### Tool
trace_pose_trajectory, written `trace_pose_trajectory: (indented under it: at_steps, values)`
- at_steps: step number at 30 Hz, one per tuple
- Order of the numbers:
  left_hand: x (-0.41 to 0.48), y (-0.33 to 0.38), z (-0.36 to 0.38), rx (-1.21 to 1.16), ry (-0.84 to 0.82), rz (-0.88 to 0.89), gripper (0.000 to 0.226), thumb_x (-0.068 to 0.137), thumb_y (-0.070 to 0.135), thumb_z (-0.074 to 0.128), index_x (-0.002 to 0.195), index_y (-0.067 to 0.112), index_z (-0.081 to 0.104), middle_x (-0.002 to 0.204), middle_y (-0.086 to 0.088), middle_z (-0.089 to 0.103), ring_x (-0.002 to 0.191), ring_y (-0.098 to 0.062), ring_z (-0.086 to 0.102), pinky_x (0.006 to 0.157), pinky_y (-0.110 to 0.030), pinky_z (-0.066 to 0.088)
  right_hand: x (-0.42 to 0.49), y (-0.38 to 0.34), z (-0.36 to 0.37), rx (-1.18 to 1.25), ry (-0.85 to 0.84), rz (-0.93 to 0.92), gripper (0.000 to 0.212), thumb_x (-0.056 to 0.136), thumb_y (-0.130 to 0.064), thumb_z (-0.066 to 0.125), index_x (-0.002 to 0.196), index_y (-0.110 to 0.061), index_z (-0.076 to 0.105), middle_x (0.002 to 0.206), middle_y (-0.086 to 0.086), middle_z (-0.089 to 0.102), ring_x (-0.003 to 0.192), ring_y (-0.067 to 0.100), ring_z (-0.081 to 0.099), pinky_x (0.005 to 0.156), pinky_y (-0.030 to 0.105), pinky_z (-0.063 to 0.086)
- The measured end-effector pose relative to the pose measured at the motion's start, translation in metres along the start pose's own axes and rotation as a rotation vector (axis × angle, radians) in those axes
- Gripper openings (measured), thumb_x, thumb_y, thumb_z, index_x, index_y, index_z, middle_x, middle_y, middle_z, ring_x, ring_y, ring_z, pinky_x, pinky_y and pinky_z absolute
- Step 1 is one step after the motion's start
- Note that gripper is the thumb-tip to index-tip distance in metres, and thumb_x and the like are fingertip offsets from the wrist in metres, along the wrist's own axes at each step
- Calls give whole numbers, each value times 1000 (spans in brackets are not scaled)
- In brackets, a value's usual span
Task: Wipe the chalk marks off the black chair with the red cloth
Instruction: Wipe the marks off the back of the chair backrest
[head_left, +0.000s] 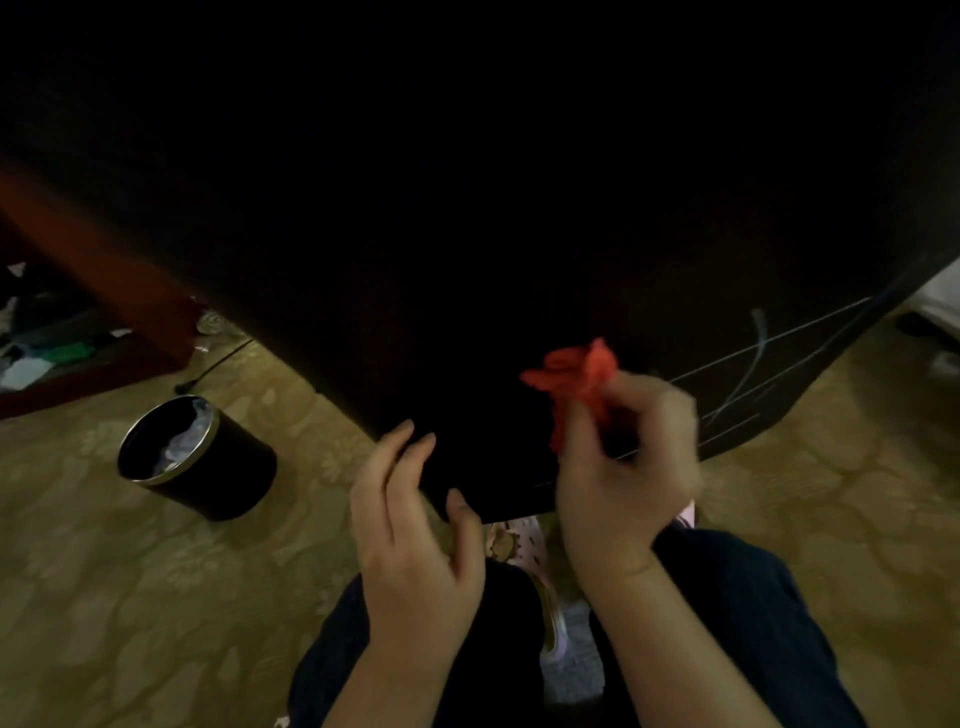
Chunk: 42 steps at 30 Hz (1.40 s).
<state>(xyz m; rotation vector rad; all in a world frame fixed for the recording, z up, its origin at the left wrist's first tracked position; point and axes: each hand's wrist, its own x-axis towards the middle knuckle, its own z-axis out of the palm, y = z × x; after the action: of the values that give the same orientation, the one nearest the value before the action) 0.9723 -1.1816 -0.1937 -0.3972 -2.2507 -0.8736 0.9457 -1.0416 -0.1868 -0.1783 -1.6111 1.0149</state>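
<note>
The black chair (467, 234) fills most of the head view, its near edge right in front of me. White chalk marks (753, 364), thin lines and a curve, cross its lower right part. My right hand (628, 462) pinches the bunched red cloth (576, 379) and holds it against the chair surface, just left of the chalk lines. My left hand (415, 530) rests at the chair's near edge, fingers fairly straight and thumb lying on the black surface, holding nothing.
A black round bin (197, 457) with a metal rim and a plastic liner stands on the patterned floor (130, 597) to the left. A dark red wooden piece of furniture (104, 291) and scattered clutter lie at far left. My knees in dark trousers (727, 597) are below.
</note>
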Motion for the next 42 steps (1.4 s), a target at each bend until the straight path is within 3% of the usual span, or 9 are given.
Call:
trace_pose_trajectory:
  at_steps: [6, 10, 14, 16, 21, 27, 32, 38, 42]
  values:
    - [4, 8, 13, 99, -115, 69, 53, 87, 17, 52, 139, 10, 41, 151, -12, 37, 139, -21, 36, 118, -24, 26, 6, 21, -17, -2, -262, -204, 20, 84, 2, 72, 98, -12, 70, 99, -3, 67, 92, 19, 63, 81, 38, 53]
    - [3, 0, 19, 194, -223, 36, 67, 89, 23, 51, 152, 13, 27, 164, -13, 14, 148, -33, 25, 114, -49, 32, 51, 53, -53, -88, 60, 68, 27, 87, 2, 67, 106, -16, 60, 99, -7, 59, 89, 14, 58, 76, 38, 51]
    - [5, -5, 24, 159, -245, -52, 79, 87, 14, 63, 154, 18, 22, 167, -5, -2, 150, -34, 19, 113, -51, 29, 69, 58, -61, -68, 324, 149, 21, 87, 1, 65, 101, -14, 61, 92, 1, 61, 81, 16, 57, 69, 40, 49]
    - [10, -7, 26, 118, -237, -72, 82, 83, 9, 68, 152, 18, 24, 167, -5, -4, 150, -35, 19, 113, -50, 31, 46, 44, -42, -81, 191, 79, 15, 88, 2, 67, 102, -1, 64, 97, 8, 63, 86, 20, 61, 76, 36, 51]
    - [15, -14, 24, 60, -178, -155, 84, 80, 0, 73, 149, 15, 27, 166, -9, 2, 151, -26, 19, 116, -46, 29, -5, 9, 8, 96, -273, -151, 9, 87, -7, 73, 96, -7, 73, 98, -3, 71, 92, 12, 64, 86, 27, 53]
    - [6, 5, 23, 107, -204, -13, 71, 87, 6, 64, 149, 15, 30, 166, 0, 7, 151, -21, 17, 115, -55, 31, 34, 37, -42, -38, -4, -72, 24, 87, 0, 68, 107, -12, 61, 102, -1, 61, 90, 16, 61, 82, 27, 49]
    - [0, 24, 39, 70, -273, 158, 62, 89, 20, 49, 148, 15, 31, 164, -6, 17, 151, -19, 17, 114, -52, 30, 57, 58, -66, 26, 297, 234, 22, 97, -9, 59, 103, -27, 50, 96, -10, 53, 83, 3, 53, 71, 28, 46]
    - [5, 39, 55, 65, -308, 155, 66, 87, 14, 54, 149, 14, 31, 163, -7, 20, 152, -21, 17, 113, -57, 34, 23, 37, -34, -91, -172, -80, 12, 85, -8, 68, 96, -3, 70, 99, -1, 60, 89, 12, 60, 82, 17, 48]
    - [6, 41, 59, 94, -261, 191, 65, 85, 7, 61, 145, 11, 36, 161, -15, 23, 151, -26, 19, 116, -56, 30, 45, 48, -57, -119, -98, -91, 18, 83, 0, 66, 100, -6, 67, 98, 2, 60, 90, 17, 59, 80, 24, 47]
